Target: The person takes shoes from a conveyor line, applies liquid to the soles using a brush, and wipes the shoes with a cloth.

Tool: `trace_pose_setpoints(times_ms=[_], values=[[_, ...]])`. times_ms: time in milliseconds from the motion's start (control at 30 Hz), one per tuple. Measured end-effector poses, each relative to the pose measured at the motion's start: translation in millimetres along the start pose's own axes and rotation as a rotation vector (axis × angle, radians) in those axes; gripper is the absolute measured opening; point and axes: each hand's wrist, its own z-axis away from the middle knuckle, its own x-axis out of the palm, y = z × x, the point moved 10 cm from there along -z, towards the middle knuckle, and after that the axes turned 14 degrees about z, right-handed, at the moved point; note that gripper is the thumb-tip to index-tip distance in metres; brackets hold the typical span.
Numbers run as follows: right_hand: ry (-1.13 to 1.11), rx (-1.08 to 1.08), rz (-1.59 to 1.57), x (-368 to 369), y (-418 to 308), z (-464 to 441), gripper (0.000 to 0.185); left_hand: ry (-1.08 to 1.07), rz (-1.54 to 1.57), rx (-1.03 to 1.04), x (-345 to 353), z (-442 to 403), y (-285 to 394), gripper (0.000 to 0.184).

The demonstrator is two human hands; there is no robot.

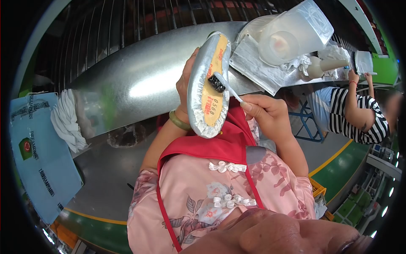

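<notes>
At far left, a blue box (46, 169) repeats a black brand mark beginning "DREAM"; the remaining letters are hard to read. White cloths (67, 122) overlap its right side at the end of the metal bench (139, 63), and a wide stretch of shiny metal separates them from the left hand (184, 82). That hand, with a green bangle (179, 122) on its wrist, is curled firmly around a silver-grey shoe (196, 93), its fingers mostly hidden behind. The shoe is held up near the bench's front edge, underside toward the camera. Its yellow sole board (211, 59) shows "0568" in black beside red lettering too blurred to read. The right hand (264, 112) pinches the white handle of a brush (230, 89) between thumb and fingers, the dark bristles touching the board. Just right, a covered tray (256, 70) juts past the bench edge, beside a translucent container (311, 25) and a beige bottle (323, 67). Far right, 1 person in a striped shirt (357, 114) stands well apart, head blurred.
</notes>
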Motion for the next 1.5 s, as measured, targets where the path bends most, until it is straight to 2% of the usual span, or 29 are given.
trace_pose_setpoints(times_ms=[67, 100, 167, 267, 333, 433, 467, 533, 567, 633, 733, 833, 933, 1033, 1333, 1400, 1500], values=[[-0.009, 0.025, -0.034, 0.4, 10.5, -13.0, 0.019, 0.066, 0.098, -0.428, -8.1, 12.6, -57.9, 0.068], [-0.022, 0.049, -0.069, 1.8, 17.4, -21.2, 0.020, -0.022, 0.064, -0.275, -14.3, 15.0, -100.7, 0.069], [0.033, 0.047, -0.019, 0.1, 19.9, -39.4, 0.021, -0.103, 0.030, -0.115, -13.4, 15.9, -113.6, 0.070], [0.131, 0.029, 0.049, -5.0, 25.5, -60.6, 0.021, -0.087, -0.031, 0.000, -11.9, 14.1, -90.2, 0.072], [0.198, 0.015, 0.086, -10.8, 30.2, -71.3, 0.020, -0.102, -0.130, 0.253, -7.5, 13.1, -56.7, 0.072], [0.235, 0.054, 0.147, -15.7, 38.5, -83.1, 0.019, -0.089, -0.161, 0.261, -7.4, 15.6, -50.0, 0.072], [0.233, 0.053, 0.149, -15.8, 40.0, -85.0, 0.019, -0.082, -0.155, 0.116, -9.8, 13.5, -68.3, 0.071], [0.253, 0.028, 0.131, -18.6, 39.7, -86.9, 0.018, -0.070, -0.149, -0.029, -11.9, 10.6, -77.5, 0.070], [0.249, 0.027, 0.133, -20.1, 37.3, -86.0, 0.018, -0.078, -0.164, 0.100, -10.7, 10.2, -60.5, 0.070], [0.188, 0.002, 0.134, -19.0, 27.7, -82.7, 0.018, -0.078, -0.181, 0.228, -9.5, 12.2, -44.3, 0.070], [0.115, 0.011, 0.106, -14.8, 25.0, -76.9, 0.017, -0.058, -0.145, 0.191, -12.4, 10.7, -53.5, 0.069], [0.092, -0.077, 0.087, -13.1, 20.0, -71.9, 0.021, -0.045, -0.068, 0.012, -16.1, 8.9, -73.2, 0.070], [0.063, -0.097, 0.089, -11.6, 14.4, -66.9, 0.021, -0.052, -0.077, -0.012, -15.8, 7.0, -72.5, 0.070], [0.055, -0.090, 0.106, -12.3, 7.2, -61.0, 0.018, -0.076, -0.134, 0.195, -12.9, 7.5, -49.0, 0.071], [0.018, -0.204, 0.072, -9.5, -11.7, -48.2, 0.018, -0.122, -0.231, 0.253, -10.3, 4.9, -39.7, 0.074], [0.002, -0.209, 0.082, -9.5, -17.0, -45.5, 0.018, -0.131, -0.286, 0.323, -7.8, 5.3, -32.8, 0.076], [-0.024, -0.230, 0.085, -8.4, -21.3, -43.3, 0.018, -0.148, -0.310, 0.300, -7.6, 2.8, -29.9, 0.079]])
